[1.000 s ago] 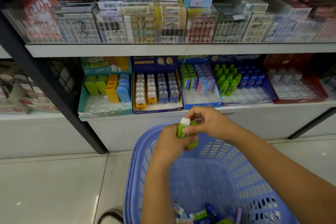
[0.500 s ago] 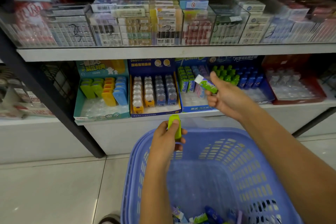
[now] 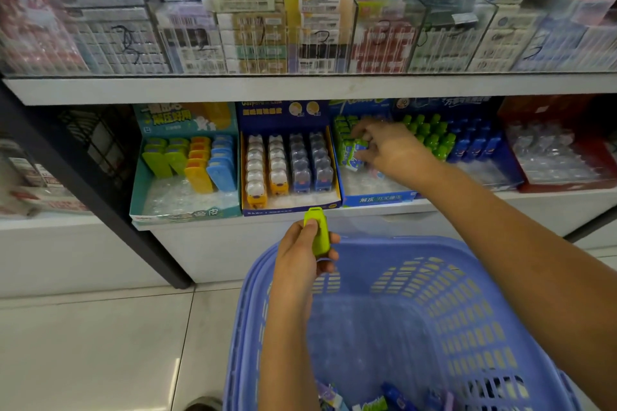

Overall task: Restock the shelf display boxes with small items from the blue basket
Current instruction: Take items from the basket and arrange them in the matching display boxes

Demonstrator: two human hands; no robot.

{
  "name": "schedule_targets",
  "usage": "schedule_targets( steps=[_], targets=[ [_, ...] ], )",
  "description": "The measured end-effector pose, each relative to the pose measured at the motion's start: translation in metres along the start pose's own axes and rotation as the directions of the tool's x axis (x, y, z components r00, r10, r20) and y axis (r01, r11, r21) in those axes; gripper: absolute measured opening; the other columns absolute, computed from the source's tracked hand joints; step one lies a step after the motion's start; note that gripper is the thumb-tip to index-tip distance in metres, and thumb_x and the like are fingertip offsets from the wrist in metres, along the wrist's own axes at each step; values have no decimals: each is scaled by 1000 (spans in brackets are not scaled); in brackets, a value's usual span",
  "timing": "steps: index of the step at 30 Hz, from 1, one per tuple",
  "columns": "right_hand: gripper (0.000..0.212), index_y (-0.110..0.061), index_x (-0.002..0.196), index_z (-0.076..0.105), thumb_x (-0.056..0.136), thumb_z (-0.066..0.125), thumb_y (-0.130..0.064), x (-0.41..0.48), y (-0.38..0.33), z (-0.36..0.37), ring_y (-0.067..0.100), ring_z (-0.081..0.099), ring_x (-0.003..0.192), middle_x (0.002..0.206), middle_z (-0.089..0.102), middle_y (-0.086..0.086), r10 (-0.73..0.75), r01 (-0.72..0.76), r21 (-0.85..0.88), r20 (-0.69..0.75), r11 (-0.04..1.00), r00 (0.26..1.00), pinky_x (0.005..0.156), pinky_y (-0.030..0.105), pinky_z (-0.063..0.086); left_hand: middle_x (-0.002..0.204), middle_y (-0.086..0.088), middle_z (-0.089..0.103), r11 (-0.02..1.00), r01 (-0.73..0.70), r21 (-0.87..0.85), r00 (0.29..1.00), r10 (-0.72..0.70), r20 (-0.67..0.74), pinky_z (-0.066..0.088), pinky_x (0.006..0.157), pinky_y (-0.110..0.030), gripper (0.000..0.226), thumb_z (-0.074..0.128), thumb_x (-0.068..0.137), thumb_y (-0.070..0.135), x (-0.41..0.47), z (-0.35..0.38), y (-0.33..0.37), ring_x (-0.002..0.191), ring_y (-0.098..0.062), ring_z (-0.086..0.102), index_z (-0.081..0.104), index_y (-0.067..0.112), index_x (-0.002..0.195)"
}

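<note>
My right hand (image 3: 389, 148) reaches into the blue display box (image 3: 377, 198) on the lower shelf (image 3: 467, 207), fingers curled, pinching 1 green-and-white packet (image 3: 354, 153) against the green row there. My left hand (image 3: 300, 253) grips 1 lime case (image 3: 319, 232) upright above the basket (image 3: 434, 294), below and left of that box. More items lie in the basket's bottom.

Right hand (image 3: 389, 152) has moved from mid-air before the shelf into the blue display box (image 3: 377, 198) at frame centre, setting the green-and-white packet (image 3: 354, 157) against the green row. Left hand (image 3: 305, 257) raised its lime-green case (image 3: 317, 232) slightly.
</note>
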State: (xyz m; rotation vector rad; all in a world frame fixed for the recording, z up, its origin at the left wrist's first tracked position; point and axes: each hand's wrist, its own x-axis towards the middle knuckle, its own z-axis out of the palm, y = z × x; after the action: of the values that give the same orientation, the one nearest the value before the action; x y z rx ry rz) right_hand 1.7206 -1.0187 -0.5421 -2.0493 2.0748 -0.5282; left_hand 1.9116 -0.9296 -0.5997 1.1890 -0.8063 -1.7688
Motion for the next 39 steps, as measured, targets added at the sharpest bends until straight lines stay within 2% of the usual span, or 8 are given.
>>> schedule_targets(
  steps=[7, 11, 15, 24, 27, 30, 35, 39],
  targets=[
    [22, -14, 111, 67, 89, 62, -13, 1, 1, 1, -1, 58, 75, 99, 62, 5, 21, -21, 268, 0, 963, 1000, 64, 3, 40, 64, -2, 67, 1000, -4, -4, 1000, 4, 15, 40, 40, -22, 21, 40, 101, 18, 2, -1, -1, 45, -12, 51, 57, 11, 89],
    [23, -6, 108, 63, 86, 66, -11, 4, 2, -2, 21, 61, 98, 107, 64, 13, 56, -55, 264, 6, 963, 998, 80, 21, 47, 65, -3, 68, 1000, -11, -11, 1000, 11, 14, 41, 40, -22, 21, 41, 101, 17, 3, -3, -1, 45, -12, 52, 57, 11, 89],
    [14, -7, 94, 68, 81, 72, -9, 8, 2, 4, 16, 62, 81, 100, 69, 13, 102, -95, 266, -11, 959, 995, 77, 26, 52, 65, -2, 69, 1000, -13, -21, 1000, 14, 14, 41, 39, -22, 19, 41, 100, 16, 2, -3, 0, 44, -12, 53, 57, 11, 90],
    [23, -11, 105, 72, 85, 67, -22, 5, 5, 4, 26, 46, 116, 123, 54, 11, -29, 26, -110, -26, 994, 999, 92, 28, 40, 78, -7, 65, 991, -34, -126, 999, 31, -27, 56, 55, -23, 18, 47, 97, 10, -6, -3, 8, 65, -16, 68, 62, 12, 87],
    [29, -13, 113, 66, 86, 66, -23, -13, -13, 0, 16, 55, 94, 109, 54, 6, -95, 89, -60, -98, 994, 991, 81, 18, 40, 84, -4, 66, 985, -128, -120, 991, 123, -47, 59, 70, -25, 17, 50, 96, 11, -12, -10, 12, 80, -16, 66, 66, 16, 91],
    [23, -26, 105, 63, 83, 70, -26, -48, -49, 9, -1, 55, 68, 87, 56, -12, -66, 66, 298, -12, 952, 998, 64, 9, 40, 81, -2, 69, 965, -205, -166, 975, 187, -117, 56, 70, -21, 16, 54, 93, 8, -17, -25, 19, 77, -12, 67, 68, 15, 91],
    [42, -26, 121, 59, 82, 71, -16, -85, -94, 30, 9, 50, 117, 135, 43, -6, -521, 491, 249, 68, 835, 851, 96, 23, 44, 71, -11, 72, 951, -135, -279, 983, 93, -158, 56, 57, -20, 11, 62, 87, 8, -21, -51, 35, 63, -15, 69, 68, 4, 80],
    [32, -9, 115, 65, 84, 67, -6, -77, -119, 39, 25, 61, 103, 119, 59, 10, -639, 639, 84, -31, 764, 768, 85, 40, 54, 74, -8, 73, 954, -178, -242, 974, 136, -181, 55, 59, -19, 15, 61, 90, 16, -20, -73, 50, 67, -13, 70, 72, 7, 84]
  ],
)
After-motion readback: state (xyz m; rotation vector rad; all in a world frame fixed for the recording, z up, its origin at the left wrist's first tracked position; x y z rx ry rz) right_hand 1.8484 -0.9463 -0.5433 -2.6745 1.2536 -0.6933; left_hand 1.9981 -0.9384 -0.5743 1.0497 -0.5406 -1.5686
